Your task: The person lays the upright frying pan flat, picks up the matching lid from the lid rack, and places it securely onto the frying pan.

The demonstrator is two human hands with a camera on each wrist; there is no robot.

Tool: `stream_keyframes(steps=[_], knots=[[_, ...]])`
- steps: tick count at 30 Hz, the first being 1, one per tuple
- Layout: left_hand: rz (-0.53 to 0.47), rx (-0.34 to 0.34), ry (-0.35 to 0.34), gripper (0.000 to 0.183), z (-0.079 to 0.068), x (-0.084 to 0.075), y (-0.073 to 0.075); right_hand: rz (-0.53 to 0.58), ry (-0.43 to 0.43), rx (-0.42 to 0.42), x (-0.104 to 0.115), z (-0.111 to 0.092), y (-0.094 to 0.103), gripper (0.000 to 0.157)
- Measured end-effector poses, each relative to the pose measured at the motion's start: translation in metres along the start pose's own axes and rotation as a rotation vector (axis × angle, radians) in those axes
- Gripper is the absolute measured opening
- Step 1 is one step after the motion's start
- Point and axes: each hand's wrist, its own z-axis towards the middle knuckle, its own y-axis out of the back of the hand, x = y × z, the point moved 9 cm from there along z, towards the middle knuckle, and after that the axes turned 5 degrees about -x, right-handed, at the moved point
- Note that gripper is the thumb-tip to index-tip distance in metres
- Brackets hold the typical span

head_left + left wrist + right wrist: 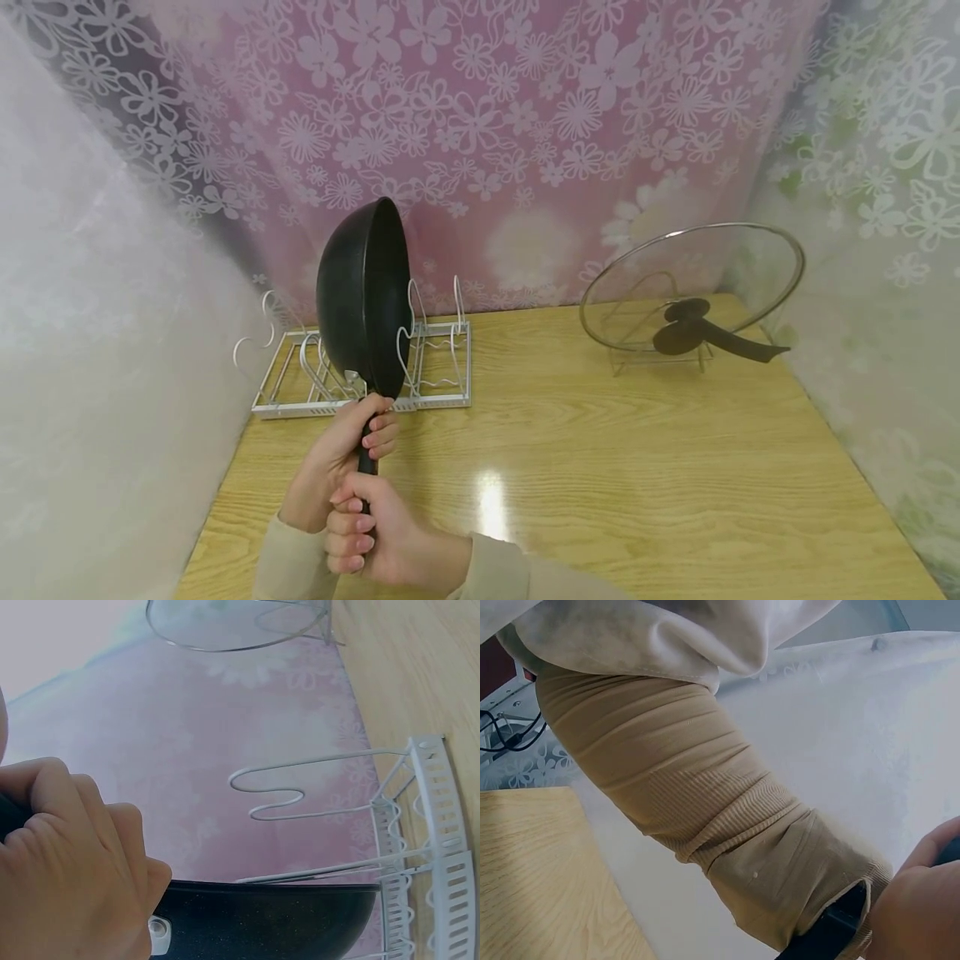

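Wok [341,287], black and deep, is held on edge by both hands at the left of the worktop [637,483]. The left grip [358,437] is curled round the upper part of its black handle [367,462], close to the bowl; the right grip [382,532] is wrapped round the same handle lower down.

Only the head view shows both grips with the whole bowl. The left wrist view adds a silver bracket [160,936] with a round rivet at the handle joint, and the slotted edge of the white wire rack [442,402]. Only the right wrist view takes in a dark band [836,919] at the cuff of a tan sleeve [682,772], and black cables [514,740].

The wok's mouth faces right in the head view, its inside as dark as its outside; close up, fine pale specks dot the surface. Its bowl sits among the rack's wires, though whether it bears on the base cannot be made out. Well apart to the right, a glass lid [750,267] with a metal rim and dark knob leans in a wire stand [660,359]. Behind hangs a pink floral curtain [480,125].
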Motion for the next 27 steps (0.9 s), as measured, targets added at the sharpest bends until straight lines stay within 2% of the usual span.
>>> stream_keyframes(steps=[10, 17, 21, 27], knots=[[0.022, 0.002, -0.036, 0.029, -0.006, -0.006, -0.010, -0.025, 0.024, 0.002, 0.003, -0.006, -0.006, 0.034], [0.042, 0.041, -0.048, 0.031, -0.010, -0.008, -0.016, -0.038, 0.013, 0.010, 0.001, -0.010, -0.007, 0.035], [0.044, 0.037, -0.055, 0.030, -0.012, -0.009, -0.017, -0.037, 0.009, 0.006, 0.001, -0.012, -0.009, 0.034], [0.060, 0.028, -0.058, 0.038, -0.015, -0.009, -0.019, -0.044, -0.002, -0.009, -0.001, -0.015, -0.009, 0.035]])
